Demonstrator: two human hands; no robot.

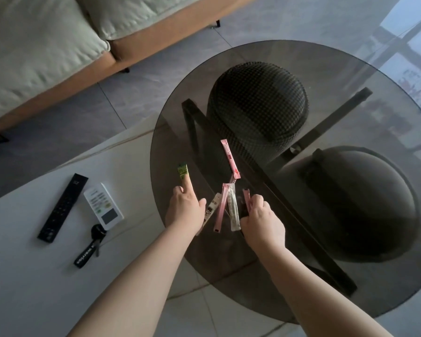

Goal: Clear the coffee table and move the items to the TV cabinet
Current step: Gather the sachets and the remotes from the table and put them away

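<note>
Several slim stick packets lie on the round smoked-glass coffee table (301,59). A pink packet (229,156) lies farthest out. A green packet (183,170) is under the extended forefinger of my left hand (185,210). A white packet (210,211), a second pink packet (220,207) and a clear-wrapped packet (233,210) lie between my hands. My right hand (261,218) is closed around a third pink packet (246,197), whose top sticks out above the fingers.
A lower white tabletop (22,276) on the left holds a black remote (63,207), a white remote (103,206) and keys with a black strap (90,246). Two dark round stools (258,103) show through the glass. A sofa (58,45) stands at the back left.
</note>
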